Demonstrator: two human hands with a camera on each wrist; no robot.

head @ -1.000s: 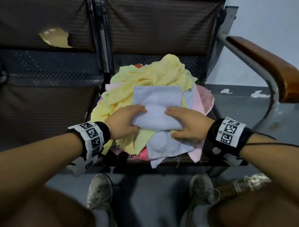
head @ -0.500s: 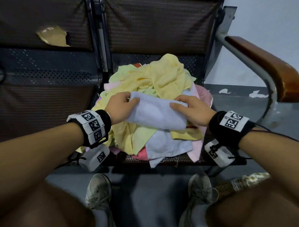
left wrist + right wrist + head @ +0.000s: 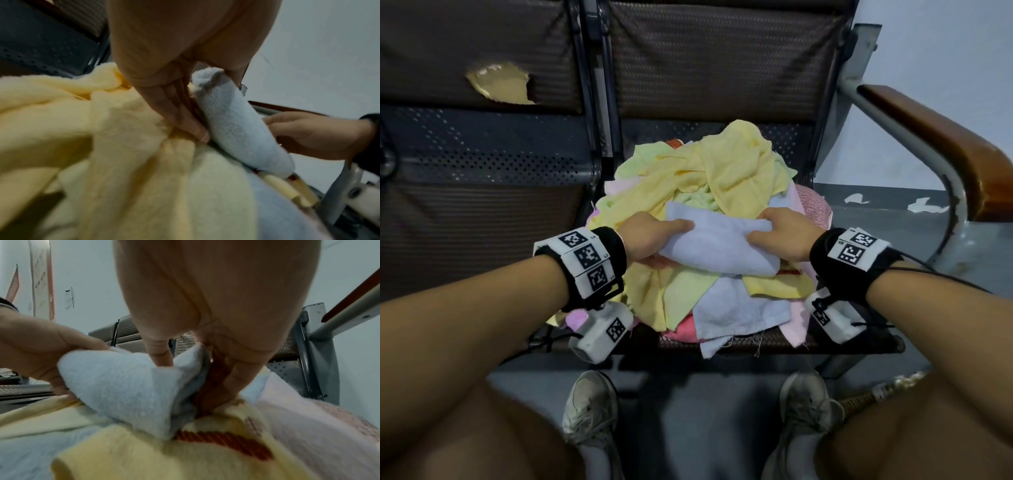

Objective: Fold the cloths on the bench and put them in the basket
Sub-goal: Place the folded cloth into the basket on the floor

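Note:
A folded pale blue cloth [image 3: 717,245] lies on top of a heap of yellow, green, pink and blue cloths [image 3: 709,178] on the bench seat. My left hand [image 3: 654,236] grips its left end, thumb on top and fingers underneath [image 3: 185,118]. My right hand [image 3: 779,234] pinches its right end, thumb on top and fingers below [image 3: 230,378]. In both wrist views the blue cloth [image 3: 236,129] [image 3: 123,386] is held doubled over, just above the yellow cloths [image 3: 123,146]. No basket is in view.
The bench has a dark perforated seat [image 3: 482,222] to the left, backrests behind, and a wooden armrest [image 3: 945,150] on a metal frame to the right. My knees and shoes [image 3: 592,407] are below the front edge of the seat.
Both hands have carried the folded blue cloth away from me and up over the heap, and their grip has shifted to its two ends.

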